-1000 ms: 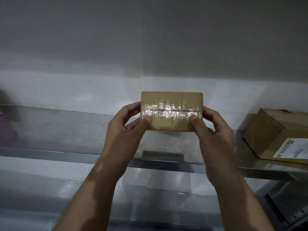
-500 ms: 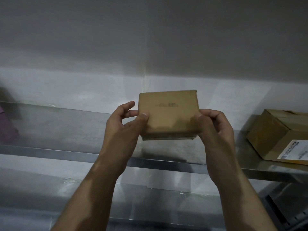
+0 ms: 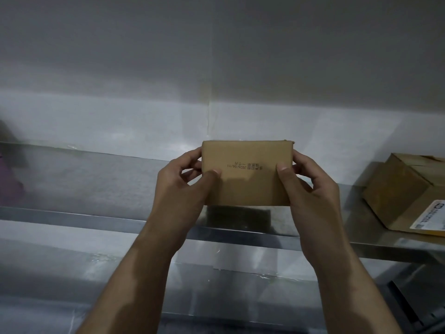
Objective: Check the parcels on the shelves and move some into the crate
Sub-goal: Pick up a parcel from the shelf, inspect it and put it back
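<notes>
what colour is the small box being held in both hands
Plain brown cardboard, with a line of dark print upside down on the small box; the head view shows it best.

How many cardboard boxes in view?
2. A small box held in left hand and right hand; a larger box on the shelf, far right, partly cropped. Others may be hidden.

White wall (image 3: 144, 68) w/ vertical seam (image 3: 209, 112); purple obj (image 3: 8, 184) far left.

Shot in dim, cool grey light. Brightest across the lower wall (image 3: 120, 124), darkening toward the top. Threw a dense shadow beneath the held parcel (image 3: 248, 186) onto the shelf (image 3: 96, 179). Caught dull glare along its metal lip. Softened and bowed near the edges.
</notes>
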### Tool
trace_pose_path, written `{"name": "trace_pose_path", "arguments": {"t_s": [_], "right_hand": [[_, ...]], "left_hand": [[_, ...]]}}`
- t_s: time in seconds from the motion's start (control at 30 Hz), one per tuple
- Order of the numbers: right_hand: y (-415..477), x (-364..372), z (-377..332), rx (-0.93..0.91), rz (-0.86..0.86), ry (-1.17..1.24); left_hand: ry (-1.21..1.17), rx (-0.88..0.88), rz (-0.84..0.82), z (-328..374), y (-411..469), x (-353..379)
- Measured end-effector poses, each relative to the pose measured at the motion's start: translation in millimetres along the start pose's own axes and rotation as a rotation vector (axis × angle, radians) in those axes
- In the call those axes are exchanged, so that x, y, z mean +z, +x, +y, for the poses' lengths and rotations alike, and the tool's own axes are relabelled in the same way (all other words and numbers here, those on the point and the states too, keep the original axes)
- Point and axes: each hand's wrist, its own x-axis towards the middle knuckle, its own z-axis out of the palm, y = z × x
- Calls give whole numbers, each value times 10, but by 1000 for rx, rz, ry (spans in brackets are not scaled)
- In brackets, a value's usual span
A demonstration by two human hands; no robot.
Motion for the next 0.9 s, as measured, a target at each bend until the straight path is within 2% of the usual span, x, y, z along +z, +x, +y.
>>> {"name": "trace_pose_path", "arguments": {"t_s": [0.2,0.47,0.9], "right_hand": [[25,19,37,-8,7,-14],[46,-31,31,-12,52,140],[80,-57,173,48,106,59]], "left_hand": [[-7,45,-8,-13,42,26],[-46,58,13,-59,43,88],[-20,88,-13,-156,45,145]]}}
